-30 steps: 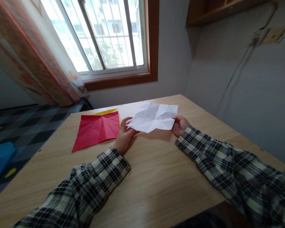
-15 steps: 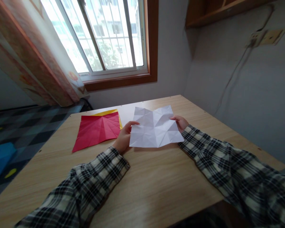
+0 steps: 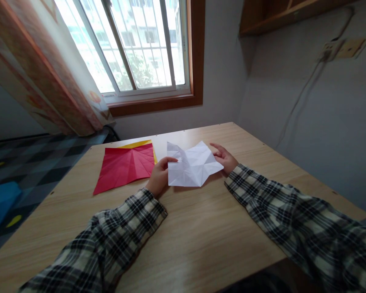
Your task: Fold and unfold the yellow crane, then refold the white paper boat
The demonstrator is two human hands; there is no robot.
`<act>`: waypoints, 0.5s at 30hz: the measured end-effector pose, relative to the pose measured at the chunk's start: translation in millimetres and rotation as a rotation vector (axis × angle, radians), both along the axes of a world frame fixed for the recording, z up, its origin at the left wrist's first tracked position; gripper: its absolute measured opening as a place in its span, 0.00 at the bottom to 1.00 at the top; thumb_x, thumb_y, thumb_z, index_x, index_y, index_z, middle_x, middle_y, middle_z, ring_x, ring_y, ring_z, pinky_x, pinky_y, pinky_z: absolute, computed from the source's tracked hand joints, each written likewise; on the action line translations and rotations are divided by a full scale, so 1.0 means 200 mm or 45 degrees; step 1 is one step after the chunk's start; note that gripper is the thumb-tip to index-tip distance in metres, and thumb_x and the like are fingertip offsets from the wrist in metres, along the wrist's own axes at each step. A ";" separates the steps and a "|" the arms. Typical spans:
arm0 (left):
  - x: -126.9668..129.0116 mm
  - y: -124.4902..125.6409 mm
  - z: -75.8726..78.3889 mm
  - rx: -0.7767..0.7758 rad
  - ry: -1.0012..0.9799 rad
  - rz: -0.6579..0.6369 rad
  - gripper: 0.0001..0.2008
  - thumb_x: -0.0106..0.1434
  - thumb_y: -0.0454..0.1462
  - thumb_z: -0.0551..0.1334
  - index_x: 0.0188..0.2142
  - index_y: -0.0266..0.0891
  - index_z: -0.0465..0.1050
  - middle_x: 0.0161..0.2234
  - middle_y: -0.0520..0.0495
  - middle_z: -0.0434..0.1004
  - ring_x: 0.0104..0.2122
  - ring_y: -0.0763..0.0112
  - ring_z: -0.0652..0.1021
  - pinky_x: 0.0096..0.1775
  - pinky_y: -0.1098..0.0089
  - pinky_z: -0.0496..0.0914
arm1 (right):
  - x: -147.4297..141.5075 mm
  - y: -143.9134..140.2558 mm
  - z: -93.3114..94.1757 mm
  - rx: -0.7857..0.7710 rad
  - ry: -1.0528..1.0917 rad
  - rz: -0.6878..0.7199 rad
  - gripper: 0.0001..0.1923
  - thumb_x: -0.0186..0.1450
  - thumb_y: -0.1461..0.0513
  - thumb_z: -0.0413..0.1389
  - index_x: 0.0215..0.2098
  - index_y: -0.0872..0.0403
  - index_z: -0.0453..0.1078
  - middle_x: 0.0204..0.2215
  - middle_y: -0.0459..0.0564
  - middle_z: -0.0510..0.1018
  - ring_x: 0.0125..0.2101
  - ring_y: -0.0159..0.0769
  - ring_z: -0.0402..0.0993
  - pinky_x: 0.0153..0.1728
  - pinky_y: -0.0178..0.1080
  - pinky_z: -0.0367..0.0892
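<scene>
A creased sheet of white paper (image 3: 195, 165) is held above the table, its fold lines crossing and its right side bent inward. My left hand (image 3: 160, 175) pinches its left edge, thumb on the top face and the other fingers hidden underneath. At the right edge is my right hand (image 3: 225, 158), index finger stretched out and fingers apart. Its lower fingers are at the paper's edge, partly hidden by it. Left of my left hand lies a creased red sheet of paper (image 3: 125, 167) on top of a yellow sheet (image 3: 137, 144).
The wooden table (image 3: 183, 236) reaches back toward the wall under a barred window (image 3: 134, 53). A curtain (image 3: 57, 69) hangs at the left. A blue object (image 3: 3, 199) is at the far left, beyond the table edge. A cord (image 3: 301, 93) runs down from a wall socket (image 3: 331, 51).
The white paper's right side has folded inward and the sheet looks narrower. My right hand has loosened from its edge, index finger now extended. My left hand keeps its hold.
</scene>
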State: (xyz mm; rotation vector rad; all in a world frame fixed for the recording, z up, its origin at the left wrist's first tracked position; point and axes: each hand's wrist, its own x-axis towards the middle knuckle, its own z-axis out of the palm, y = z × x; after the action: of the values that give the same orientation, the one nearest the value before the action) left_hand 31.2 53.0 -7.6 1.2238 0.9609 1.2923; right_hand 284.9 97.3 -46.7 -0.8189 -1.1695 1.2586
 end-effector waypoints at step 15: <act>-0.05 0.06 -0.08 0.136 0.403 0.065 0.18 0.47 0.39 0.71 0.38 0.35 0.77 0.38 0.44 0.81 0.37 0.61 0.79 0.40 0.62 0.74 | 0.15 0.05 -0.01 0.177 -0.688 0.095 0.11 0.49 0.61 0.64 0.31 0.55 0.79 0.32 0.50 0.81 0.30 0.35 0.75 0.32 0.37 0.70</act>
State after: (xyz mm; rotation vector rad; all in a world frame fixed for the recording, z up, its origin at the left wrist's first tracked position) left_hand 20.4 65.4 -24.3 1.5266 1.1653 1.2239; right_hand 314.1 106.7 -48.4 -1.0537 -1.7115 1.0259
